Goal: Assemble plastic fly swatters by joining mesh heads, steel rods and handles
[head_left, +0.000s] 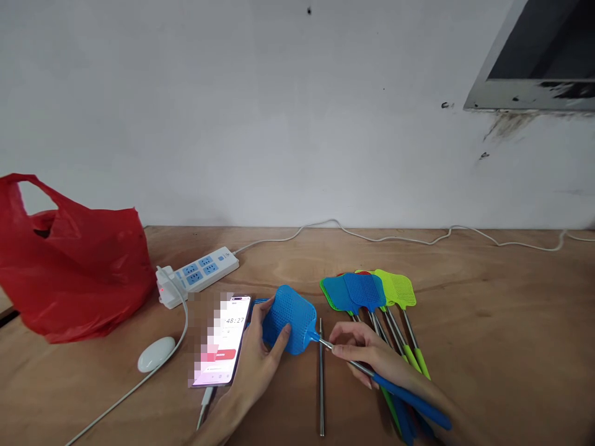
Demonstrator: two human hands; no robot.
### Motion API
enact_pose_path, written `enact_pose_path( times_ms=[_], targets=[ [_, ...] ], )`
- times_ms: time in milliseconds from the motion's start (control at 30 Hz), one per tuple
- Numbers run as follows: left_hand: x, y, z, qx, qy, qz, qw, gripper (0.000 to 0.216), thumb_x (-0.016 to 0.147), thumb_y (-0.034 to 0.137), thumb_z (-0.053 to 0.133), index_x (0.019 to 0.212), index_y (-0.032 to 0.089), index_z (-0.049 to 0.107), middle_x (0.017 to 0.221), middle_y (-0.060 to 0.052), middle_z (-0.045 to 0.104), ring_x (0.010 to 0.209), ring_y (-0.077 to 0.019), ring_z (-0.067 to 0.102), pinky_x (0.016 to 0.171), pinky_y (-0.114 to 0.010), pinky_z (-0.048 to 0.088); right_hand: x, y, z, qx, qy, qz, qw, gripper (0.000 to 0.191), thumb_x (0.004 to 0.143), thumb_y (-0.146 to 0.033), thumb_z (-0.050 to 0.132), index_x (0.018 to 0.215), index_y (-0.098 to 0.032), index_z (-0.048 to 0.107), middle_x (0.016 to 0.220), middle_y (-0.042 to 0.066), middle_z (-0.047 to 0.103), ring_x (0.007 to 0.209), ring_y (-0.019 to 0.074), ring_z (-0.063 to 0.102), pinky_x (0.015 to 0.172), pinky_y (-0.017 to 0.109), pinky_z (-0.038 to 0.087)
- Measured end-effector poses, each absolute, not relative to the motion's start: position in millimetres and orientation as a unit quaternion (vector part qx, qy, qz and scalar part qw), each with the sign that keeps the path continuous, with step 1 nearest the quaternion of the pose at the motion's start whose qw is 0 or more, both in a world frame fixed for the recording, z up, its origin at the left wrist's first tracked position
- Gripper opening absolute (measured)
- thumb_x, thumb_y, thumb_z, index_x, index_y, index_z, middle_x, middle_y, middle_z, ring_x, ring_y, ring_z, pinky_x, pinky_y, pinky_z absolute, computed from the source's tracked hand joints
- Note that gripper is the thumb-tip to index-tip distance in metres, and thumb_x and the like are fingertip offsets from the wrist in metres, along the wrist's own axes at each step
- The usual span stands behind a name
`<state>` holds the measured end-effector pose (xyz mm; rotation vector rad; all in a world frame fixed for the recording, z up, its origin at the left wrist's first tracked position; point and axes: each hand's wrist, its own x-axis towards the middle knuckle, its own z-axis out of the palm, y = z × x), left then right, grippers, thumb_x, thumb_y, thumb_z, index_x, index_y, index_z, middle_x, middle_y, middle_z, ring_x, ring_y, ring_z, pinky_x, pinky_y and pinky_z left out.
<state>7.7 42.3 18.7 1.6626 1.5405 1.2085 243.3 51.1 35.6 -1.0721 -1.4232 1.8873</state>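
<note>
A blue fly swatter (292, 316) with a perforated head, a metal shaft and a blue grip lies across both hands above the table. My left hand (258, 353) is closed on the swatter's head, thumb on its front face. With its fingers, my right hand (360, 350) pinches the metal shaft just below the head. Below the swatter, a bare metal rod (321, 384) lies on the table. Part of another blue thing shows behind my left hand, mostly hidden. Beside my right hand rests a pile of fly swatters (367, 291) in blue, yellow-green, green and red.
A lit phone (225, 341) with a cable plugged in lies left of my left hand. Farther left are a white mouse-shaped object (157, 354), a power strip (199, 275) and a red plastic bag (79, 266). A white cord (395, 238) runs along the wall.
</note>
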Motion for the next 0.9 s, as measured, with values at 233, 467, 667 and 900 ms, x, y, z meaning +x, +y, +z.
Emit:
enact_pose_path(
  times_ms=[233, 467, 667, 900],
  targets=[
    [12.4, 39.8, 29.2, 0.598, 0.562, 0.524, 0.231, 0.047, 0.096, 0.042, 0.051, 0.14, 0.028, 0.041, 0.152, -0.009, 0.039, 0.143, -0.0295, 0.036, 0.115, -0.051, 0.034, 242.3, 61.8, 32.7, -0.392, -0.401, 0.726, 0.398, 0.038, 0.072, -0.054, 0.075, 0.073, -0.019, 0.06, 0.041, -0.009, 0.048, 0.029, 0.0044, 0.028, 0.033, 0.02, 0.018],
    [12.8, 36.6, 32.6, 0.576, 0.558, 0.493, 0.338, 0.03, 0.093, 0.047, 0.054, 0.11, 0.025, 0.062, 0.123, -0.008, 0.063, 0.105, -0.0261, 0.064, 0.082, -0.036, 0.054, 241.0, 55.8, 39.3, -0.403, -0.241, 0.727, 0.501, 0.028, 0.069, -0.038, 0.084, 0.078, -0.017, 0.068, 0.071, 0.002, 0.069, 0.052, 0.0075, 0.053, 0.042, 0.016, 0.035],
    [17.9, 32.6, 40.7, 0.637, 0.52, 0.399, 0.406, 0.035, 0.096, 0.049, 0.046, 0.086, 0.02, 0.065, 0.081, -0.003, 0.068, 0.079, -0.0213, 0.065, 0.067, -0.028, 0.049, 237.8, 56.1, 31.0, -0.375, -0.221, 0.72, 0.541, 0.028, 0.066, -0.036, 0.089, 0.083, -0.017, 0.079, 0.087, 0.007, 0.076, 0.065, 0.0094, 0.059, 0.052, 0.017, 0.044],
    [19.9, 35.4, 41.7, 0.67, 0.517, 0.358, 0.394, 0.04, 0.098, 0.047, 0.044, 0.079, 0.019, 0.065, 0.075, -0.003, 0.067, 0.071, -0.0191, 0.062, 0.064, -0.027, 0.045, 236.3, 57.5, 27.0, -0.355, -0.206, 0.722, 0.557, 0.033, 0.063, -0.031, 0.092, 0.092, -0.02, 0.082, 0.094, 0.005, 0.077, 0.075, 0.0103, 0.062, 0.064, 0.017, 0.049]
  ],
)
